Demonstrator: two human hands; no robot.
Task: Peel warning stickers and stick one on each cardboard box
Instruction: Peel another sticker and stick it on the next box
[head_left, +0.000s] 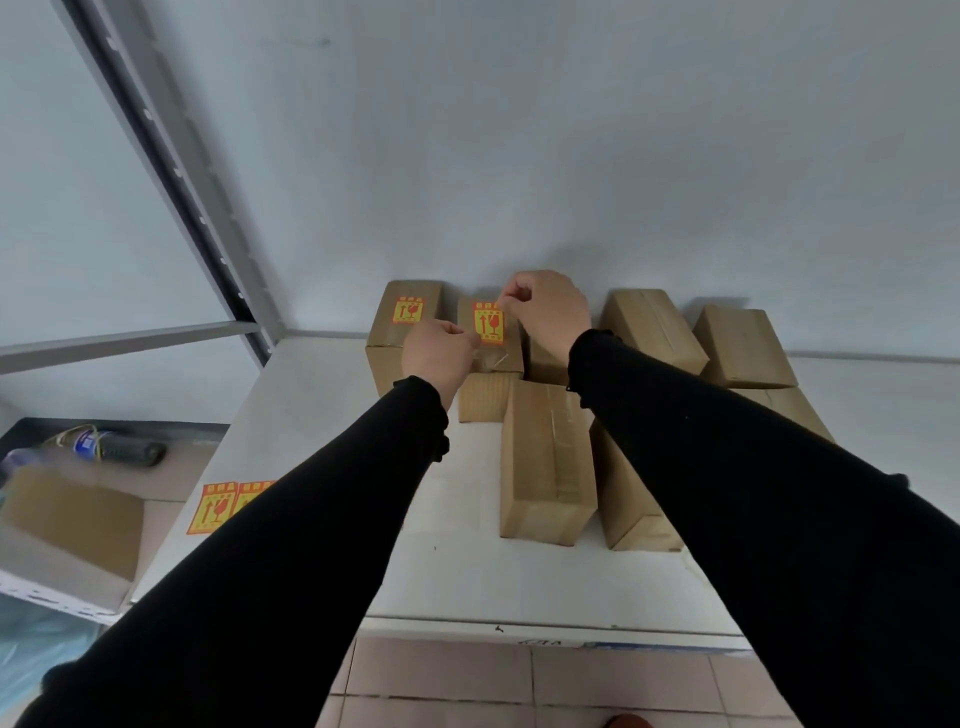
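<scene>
Several brown cardboard boxes stand on a white table (322, 395) against the wall. The far-left box (387, 332) carries a yellow-and-red warning sticker (408, 310). On the second box (496, 358) lies another warning sticker (488, 323). My left hand (436, 353) pinches this sticker's lower left edge and my right hand (550, 312) pinches its upper right corner, both in black sleeves. A sheet of spare stickers (221, 506) lies at the table's left edge, partly under my left arm.
Unlabelled boxes (545, 462) (654, 327) (743, 348) fill the table's middle and right. A grey metal shelf post (176, 171) rises at left. Lower left holds a shelf with a cardboard piece (72, 514) and a dark tool (130, 452). Tiled floor shows below.
</scene>
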